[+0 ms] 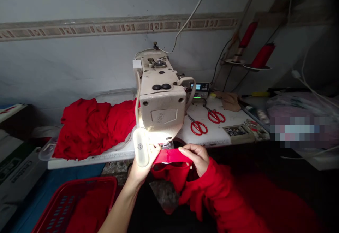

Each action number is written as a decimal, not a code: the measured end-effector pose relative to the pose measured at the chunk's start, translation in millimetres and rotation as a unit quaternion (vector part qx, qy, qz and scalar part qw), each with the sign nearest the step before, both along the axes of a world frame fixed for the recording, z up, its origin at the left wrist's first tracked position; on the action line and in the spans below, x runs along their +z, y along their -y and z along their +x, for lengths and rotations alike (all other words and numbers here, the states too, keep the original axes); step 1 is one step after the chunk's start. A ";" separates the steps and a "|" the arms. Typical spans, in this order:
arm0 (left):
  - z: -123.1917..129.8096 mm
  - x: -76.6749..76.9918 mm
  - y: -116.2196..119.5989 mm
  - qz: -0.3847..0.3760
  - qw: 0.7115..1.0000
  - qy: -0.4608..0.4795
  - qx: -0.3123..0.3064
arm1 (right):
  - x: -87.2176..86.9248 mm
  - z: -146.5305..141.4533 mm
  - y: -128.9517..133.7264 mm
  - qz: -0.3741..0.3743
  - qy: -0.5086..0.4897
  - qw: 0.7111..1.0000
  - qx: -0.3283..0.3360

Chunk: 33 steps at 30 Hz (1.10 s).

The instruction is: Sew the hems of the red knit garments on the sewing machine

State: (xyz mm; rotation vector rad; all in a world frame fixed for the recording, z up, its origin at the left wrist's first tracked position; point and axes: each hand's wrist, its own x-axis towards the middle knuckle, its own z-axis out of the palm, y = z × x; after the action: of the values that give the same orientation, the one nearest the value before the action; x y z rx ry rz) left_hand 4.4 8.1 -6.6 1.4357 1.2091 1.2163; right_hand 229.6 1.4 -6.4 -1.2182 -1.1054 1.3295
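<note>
The left hand (141,167) and right hand (194,159) pinch red fabric (172,156) between fingers, beside the sewing-machine lamp (141,147).

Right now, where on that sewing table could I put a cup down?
White tabletop shows between the red-handled scissors and the printed papers, and a strip lies behind the red cloth, against the wall. It is crowded around the sewing machine, where the left hand and right hand hold red fabric beneath its head.

Two red-handled scissors (198,127) lie on the sewing table (217,136).
</note>
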 end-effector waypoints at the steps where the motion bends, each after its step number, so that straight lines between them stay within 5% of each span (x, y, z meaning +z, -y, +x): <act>1: -1.9 0.7 6.2 -0.015 1.000 0.022 -0.005 | 1.5 0.0 4.6 0.008 0.010 1.000 0.012; 5: -14.3 8.4 37.9 -0.040 0.997 -0.016 -0.061 | 5.9 -1.7 28.8 0.018 0.031 0.997 0.070; 11: -28.6 8.1 60.6 0.150 0.954 -0.229 -0.119 | 15.6 -8.3 51.9 -0.005 0.032 0.994 0.107; 14: -28.4 0.6 62.7 0.177 0.934 -0.272 -0.150 | 19.5 -9.6 54.1 0.015 0.042 0.994 0.101; 24: -12.9 13.3 46.4 -0.061 0.991 -0.065 -0.094 | 14.0 -7.0 32.5 0.039 0.055 0.997 0.042; 33: -7.3 18.2 23.3 -0.065 0.990 -0.123 0.022 | -2.2 -4.1 10.1 0.005 -0.008 1.000 0.012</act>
State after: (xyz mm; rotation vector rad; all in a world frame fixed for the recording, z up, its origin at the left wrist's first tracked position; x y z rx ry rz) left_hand -2.9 -15.2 11.6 1.4987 1.4657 0.9895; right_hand 225.5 -8.7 -8.6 -1.1885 -1.1161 1.3489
